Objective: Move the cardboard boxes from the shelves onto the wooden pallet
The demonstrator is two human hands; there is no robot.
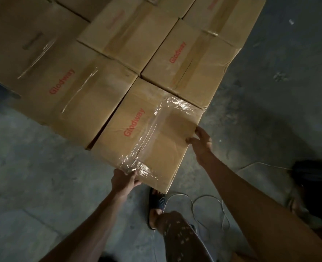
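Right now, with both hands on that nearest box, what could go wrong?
The nearest box overhangs the stack's edge above a sandalled foot; if the left hand or right hand slips, it may drop on the toes. A loose white cable loops on the floor beside that foot, a likely trip hazard when stepping back.

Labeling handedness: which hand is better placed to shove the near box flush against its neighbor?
Probably right. Right hand grips the near box on the edge opposite the gap beside the left box; left hand grips the near edge.
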